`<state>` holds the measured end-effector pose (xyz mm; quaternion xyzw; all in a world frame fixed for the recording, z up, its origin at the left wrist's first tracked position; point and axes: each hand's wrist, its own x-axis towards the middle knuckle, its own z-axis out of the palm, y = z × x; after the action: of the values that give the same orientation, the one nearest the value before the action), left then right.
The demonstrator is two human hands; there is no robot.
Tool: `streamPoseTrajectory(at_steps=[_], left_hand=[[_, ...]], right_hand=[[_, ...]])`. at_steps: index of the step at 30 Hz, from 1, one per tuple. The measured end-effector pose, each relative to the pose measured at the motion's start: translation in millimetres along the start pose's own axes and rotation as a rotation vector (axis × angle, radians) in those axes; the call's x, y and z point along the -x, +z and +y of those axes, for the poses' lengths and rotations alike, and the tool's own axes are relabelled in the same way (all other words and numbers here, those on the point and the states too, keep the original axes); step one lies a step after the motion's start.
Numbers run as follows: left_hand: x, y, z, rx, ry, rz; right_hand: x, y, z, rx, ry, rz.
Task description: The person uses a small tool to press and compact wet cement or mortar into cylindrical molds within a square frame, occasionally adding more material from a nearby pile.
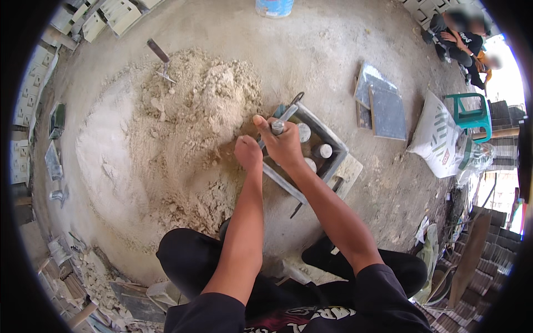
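A square metal mould frame (336, 143) rests on a pale board (351, 172) on the ground. Several round pieces stand inside it, one a white-topped cylinder (323, 151). My right hand (284, 145) is closed around a grey metal tool with a rounded end (277, 127), above the frame's left side. A metal bar (289, 112) with a looped end runs beside that hand along the frame's upper-left edge. My left hand (248, 153) is curled closed at the frame's left corner, next to the sand pile (191, 133); what it grips is hidden.
A trowel (159, 53) stands in the pile's far side. Flat grey plates (387, 114) lie to the right, near a white sack (436, 136) and a green stool (471, 114). Two people (463, 47) sit at far right. A blue bucket (274, 6) stands at the far edge.
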<state>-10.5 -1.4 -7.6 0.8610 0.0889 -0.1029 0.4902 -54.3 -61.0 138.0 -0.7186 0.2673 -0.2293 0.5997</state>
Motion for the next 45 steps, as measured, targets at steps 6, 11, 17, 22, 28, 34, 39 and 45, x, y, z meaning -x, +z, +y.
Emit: streamPoseTrajectory(at_steps=[6, 11, 17, 22, 28, 34, 39, 45], left_hand=[[-8.1, 5.1, -5.4, -0.073, -0.006, 0.033], [-12.1, -5.3, -8.8, -0.069, -0.013, -0.022], [-7.5, 5.6, -12.9, -0.066, 0.033, 0.037], [-10.3, 5.1, -14.8, 0.041, 0.138, 0.006], [-20.0, 6.4, -30.8, 0.257, -0.067, 0.091], [-27.7, 5.7, -44.7, 0.217, -0.066, 0.064], [-16.1, 15.0, -34.5, 0.130, 0.056, 0.074], [-17.5, 6.8, -41.6, 0.086, 0.134, 0.043]], right_hand=[[5.6, -2.9, -22.0, 0.017, 0.041, 0.079], [-0.3, -2.6, -19.2, 0.046, 0.081, 0.085], [7.8, -8.2, 3.2, -0.027, 0.039, 0.118], [24.4, -2.3, -5.1, -0.081, 0.002, 0.205], [21.2, -4.7, -20.7, -0.028, -0.012, 0.145], [20.4, -6.7, -9.5, -0.102, 0.004, -0.098], [18.0, -23.8, 6.4, -0.058, -0.043, -0.209], [35.7, -34.9, 10.6, -0.092, -0.267, -0.298]])
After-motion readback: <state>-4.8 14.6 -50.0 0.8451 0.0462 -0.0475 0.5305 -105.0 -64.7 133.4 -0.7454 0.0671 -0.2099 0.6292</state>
